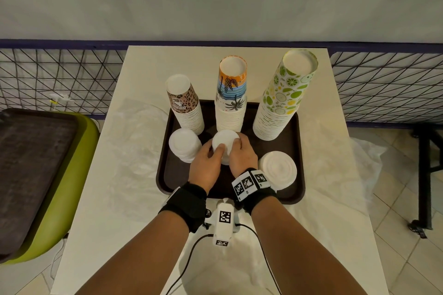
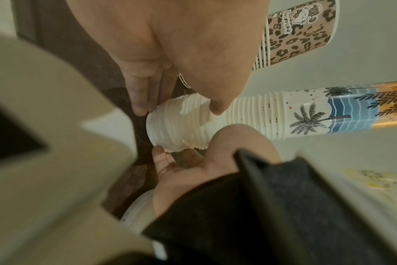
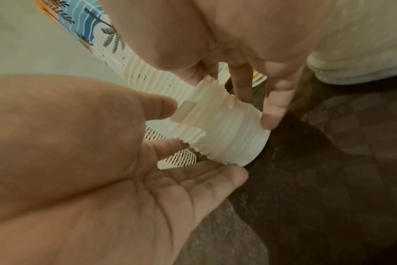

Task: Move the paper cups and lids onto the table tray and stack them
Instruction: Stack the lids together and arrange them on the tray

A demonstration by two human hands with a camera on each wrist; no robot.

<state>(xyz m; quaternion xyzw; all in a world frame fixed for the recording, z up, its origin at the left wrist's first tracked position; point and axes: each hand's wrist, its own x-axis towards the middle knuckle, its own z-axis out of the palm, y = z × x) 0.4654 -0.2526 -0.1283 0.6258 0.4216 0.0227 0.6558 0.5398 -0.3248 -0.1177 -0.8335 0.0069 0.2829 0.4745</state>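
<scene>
A dark brown tray (image 1: 167, 175) lies on the white table. At its back stand three upside-down cup stacks: leopard print (image 1: 185, 105), palm print (image 1: 231, 98) and lime print (image 1: 282, 100). In front of them are three white lid stacks. My left hand (image 1: 208, 163) and right hand (image 1: 242, 154) both grip the middle lid stack (image 1: 225, 142) from opposite sides. In the left wrist view my thumb and fingers (image 2: 139, 100) pinch the ribbed lid stack (image 2: 177, 125). In the right wrist view my fingers (image 3: 272, 114) press its far side (image 3: 227, 132). The other lid stacks (image 1: 183, 146) (image 1: 279, 170) stand untouched.
Crumpled clear plastic (image 1: 134, 132) lies on the table on both sides of the tray. A white marker device (image 1: 224, 220) with a black cable sits at the table's near edge. A green seat (image 1: 72, 175) carrying a dark tray stands left. A wire fence (image 1: 60, 74) runs behind.
</scene>
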